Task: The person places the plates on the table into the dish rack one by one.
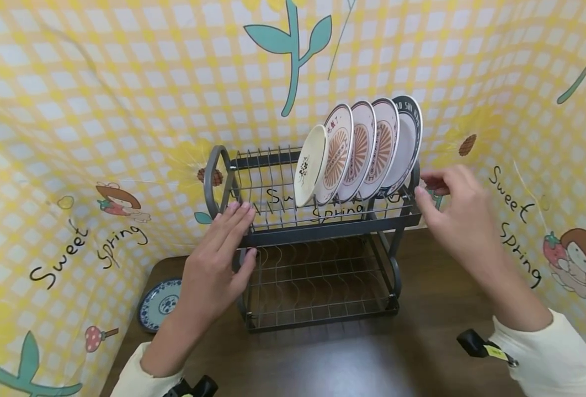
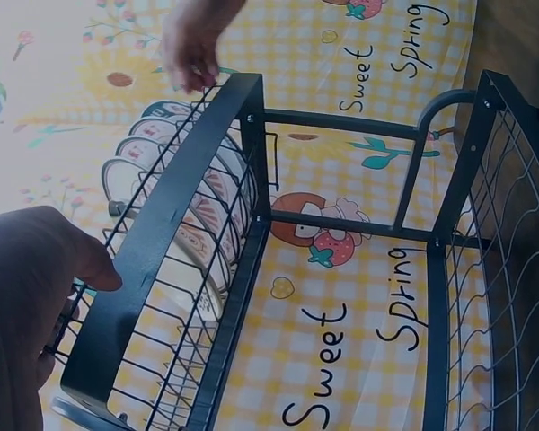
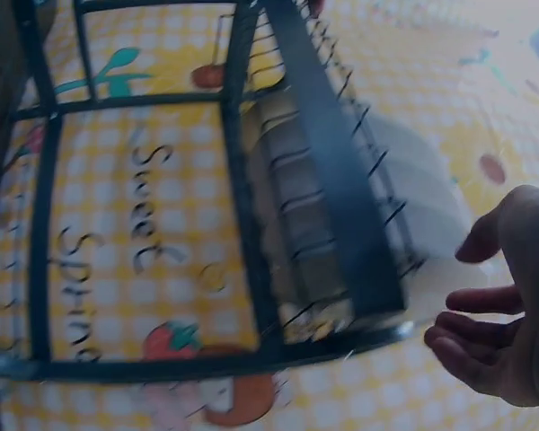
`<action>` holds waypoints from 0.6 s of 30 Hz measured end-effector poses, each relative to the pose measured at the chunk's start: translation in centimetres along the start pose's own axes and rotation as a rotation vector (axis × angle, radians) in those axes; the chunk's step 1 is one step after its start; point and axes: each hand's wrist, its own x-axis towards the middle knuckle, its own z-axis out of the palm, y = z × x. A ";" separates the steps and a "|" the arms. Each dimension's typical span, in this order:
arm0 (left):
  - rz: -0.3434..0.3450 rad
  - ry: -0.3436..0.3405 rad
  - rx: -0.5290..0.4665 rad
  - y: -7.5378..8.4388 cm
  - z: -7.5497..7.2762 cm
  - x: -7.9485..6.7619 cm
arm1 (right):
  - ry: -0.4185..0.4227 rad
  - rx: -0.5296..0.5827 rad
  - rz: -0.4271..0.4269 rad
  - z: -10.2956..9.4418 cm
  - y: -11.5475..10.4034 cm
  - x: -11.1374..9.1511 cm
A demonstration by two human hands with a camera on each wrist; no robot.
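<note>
A dark two-tier dish rack (image 1: 330, 229) stands on the table. On its upper tier, toward the right, several plates lean in a row: a small cream dish (image 1: 309, 168), plates with a sunburst pattern (image 1: 336, 157), and a dark-rimmed plate (image 1: 409, 144) at the end. My left hand (image 1: 212, 266) grips the rack's front left corner, fingers over the upper tier and thumb (image 2: 97, 266) against the front bar in the left wrist view. Beside the rack's right end, my right hand (image 1: 459, 212) has loosely bent fingers and holds nothing; a gap shows between thumb and fingers in the right wrist view.
A blue-and-white plate (image 1: 149, 313) lies on the brown table (image 1: 323, 364) at the left, behind my left forearm. The lower tier (image 1: 318, 281) of the rack shows bare wires. Yellow checked cloth (image 1: 139, 110) rises behind the rack and on both sides.
</note>
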 end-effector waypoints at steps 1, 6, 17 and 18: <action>0.001 -0.001 0.001 0.0 0.0 0.0 | -0.048 -0.001 0.019 0.0 0.6 -0.3; 0.003 -0.027 0.015 -0.1 0.0 -0.1 | -0.173 0.013 -0.039 0.4 2.8 -1.7; 0.001 -0.019 -0.048 -0.1 0.0 -0.6 | 0.027 0.065 -0.335 2.3 4.3 -3.6; -0.005 0.005 -0.054 -0.2 0.0 -0.8 | 0.041 0.060 -0.341 2.4 4.3 -3.7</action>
